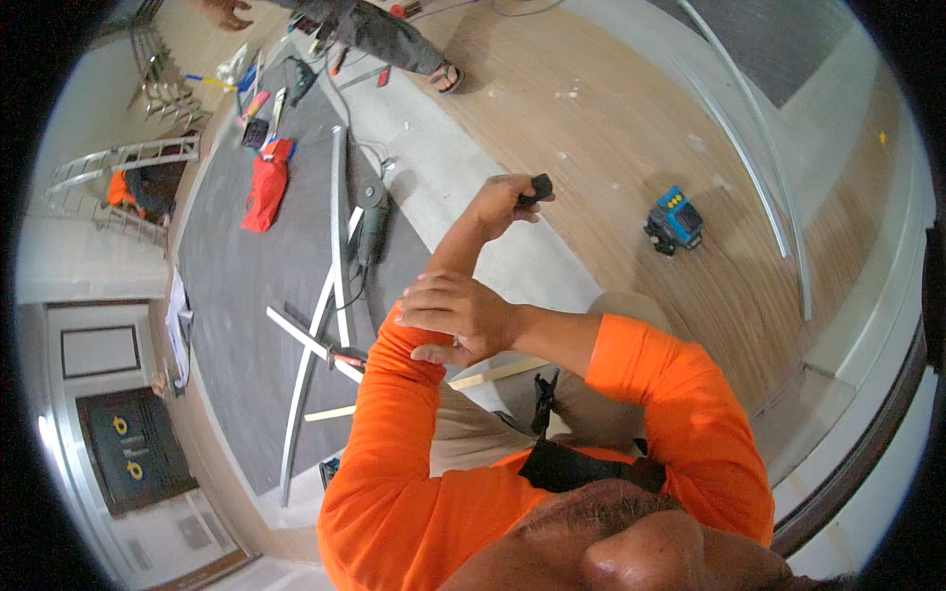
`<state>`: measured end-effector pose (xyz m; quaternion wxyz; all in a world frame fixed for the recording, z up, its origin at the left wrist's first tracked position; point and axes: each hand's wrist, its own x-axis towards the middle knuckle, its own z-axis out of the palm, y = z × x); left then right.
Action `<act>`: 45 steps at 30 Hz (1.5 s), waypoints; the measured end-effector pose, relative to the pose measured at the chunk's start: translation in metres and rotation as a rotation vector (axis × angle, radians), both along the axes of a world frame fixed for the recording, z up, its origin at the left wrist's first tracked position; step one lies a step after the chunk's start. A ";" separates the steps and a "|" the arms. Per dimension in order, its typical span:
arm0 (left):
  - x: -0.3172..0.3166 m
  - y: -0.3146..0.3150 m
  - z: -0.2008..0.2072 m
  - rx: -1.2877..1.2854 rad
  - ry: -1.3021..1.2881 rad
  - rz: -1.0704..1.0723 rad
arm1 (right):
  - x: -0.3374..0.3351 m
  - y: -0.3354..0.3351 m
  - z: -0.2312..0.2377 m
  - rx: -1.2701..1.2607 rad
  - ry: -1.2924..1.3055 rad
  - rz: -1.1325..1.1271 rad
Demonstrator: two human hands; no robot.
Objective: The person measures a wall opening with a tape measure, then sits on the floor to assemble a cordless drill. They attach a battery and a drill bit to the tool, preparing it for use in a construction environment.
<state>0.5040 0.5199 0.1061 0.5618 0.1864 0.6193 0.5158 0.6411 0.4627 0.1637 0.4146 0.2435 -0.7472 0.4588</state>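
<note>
Fingers of the left hand (507,202) curl tight around a small black device (539,185), which sticks out past the knuckles, raised above the pale wooden floor (611,128). The left forearm is bare, its orange sleeve (389,433) pushed up near the elbow. The right hand (458,317) lies half open across that sleeve's edge, fingers spread and pressing on the cloth, holding nothing. Below on the floor sit a blue and black laser level box (675,219), a grey angle grinder (372,219) with its cord, long grey metal strips (338,217) on a dark grey mat (232,295), and a red cloth bag (266,184). Another person's sandalled foot (445,76) stands at the top.
</note>
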 end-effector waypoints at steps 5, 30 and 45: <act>0.011 0.005 -0.006 -0.039 0.039 -0.072 | 0.001 0.001 -0.008 -0.019 0.005 -0.006; 0.031 0.028 0.018 0.052 -0.092 -0.159 | 0.032 0.035 0.007 0.063 0.084 -0.264; 0.095 -0.064 -0.087 -0.127 -0.380 -0.005 | 0.087 0.006 0.004 -0.008 -0.122 -0.290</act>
